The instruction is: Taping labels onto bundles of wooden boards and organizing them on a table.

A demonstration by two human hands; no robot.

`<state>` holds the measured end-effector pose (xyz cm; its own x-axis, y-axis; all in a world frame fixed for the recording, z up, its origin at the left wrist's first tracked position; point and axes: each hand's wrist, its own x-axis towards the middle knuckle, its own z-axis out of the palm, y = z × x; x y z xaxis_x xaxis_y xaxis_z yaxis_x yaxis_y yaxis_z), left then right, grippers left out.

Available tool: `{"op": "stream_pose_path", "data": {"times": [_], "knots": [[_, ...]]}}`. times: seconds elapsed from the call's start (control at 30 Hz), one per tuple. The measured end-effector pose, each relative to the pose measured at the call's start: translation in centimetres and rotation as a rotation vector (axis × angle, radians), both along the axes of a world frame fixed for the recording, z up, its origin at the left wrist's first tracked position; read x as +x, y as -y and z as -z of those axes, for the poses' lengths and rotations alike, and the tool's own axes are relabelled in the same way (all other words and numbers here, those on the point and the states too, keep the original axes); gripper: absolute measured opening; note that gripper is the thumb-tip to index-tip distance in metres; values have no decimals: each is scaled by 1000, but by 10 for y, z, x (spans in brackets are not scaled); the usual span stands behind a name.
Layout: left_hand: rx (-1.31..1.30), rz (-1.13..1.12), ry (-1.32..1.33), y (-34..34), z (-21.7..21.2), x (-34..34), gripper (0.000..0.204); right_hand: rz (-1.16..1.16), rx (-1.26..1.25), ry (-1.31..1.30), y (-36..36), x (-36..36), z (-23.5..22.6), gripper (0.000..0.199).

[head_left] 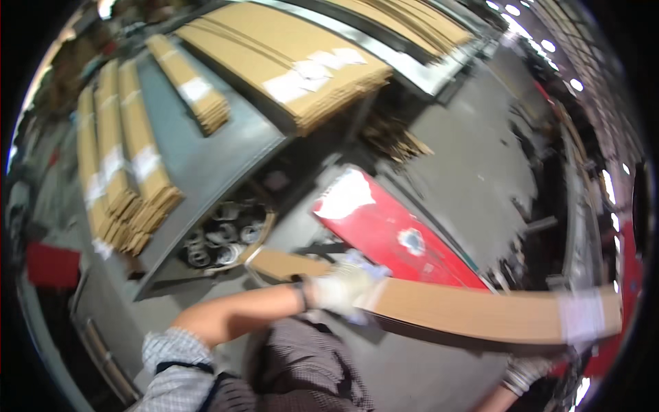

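A long bundle of flat brown cardboard strips [473, 312] stretches across in front of me, with a whitish wrap or label near its right end. My left hand [340, 288], in a whitish work glove, is closed around the bundle left of its middle. Below the right end is my right hand [527, 373], gloved too and blurred. It holds the bundle from underneath, its fingers mostly hidden. Beyond the bundle lies a worn red panel [405, 240] with pale patches.
A grey metal table [185, 154] at the left bears several cardboard bundles [141, 147]. A wide cardboard stack [274, 51] with white papers lies farther back. Under the table are rolls of tape or similar rings [223, 240]. Scrap strips [398, 137] lie near the grey floor [473, 130].
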<state>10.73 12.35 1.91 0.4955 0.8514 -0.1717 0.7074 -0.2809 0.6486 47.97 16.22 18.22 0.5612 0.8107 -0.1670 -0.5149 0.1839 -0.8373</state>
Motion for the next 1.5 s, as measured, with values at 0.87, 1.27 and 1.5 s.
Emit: {"op": "stream_pose_path", "data": {"times": [0.87, 1.27, 1.5], "knots": [[179, -1685, 382, -46, 76, -579, 69, -1662, -215, 834, -190, -426, 173, 25], [540, -1924, 539, -164, 87, -490, 65, -1829, -131, 2139, -288, -96, 400, 38], [-339, -1610, 1832, -178, 23, -272, 67, -1828, -281, 2145, -346, -153, 352, 31]]}}
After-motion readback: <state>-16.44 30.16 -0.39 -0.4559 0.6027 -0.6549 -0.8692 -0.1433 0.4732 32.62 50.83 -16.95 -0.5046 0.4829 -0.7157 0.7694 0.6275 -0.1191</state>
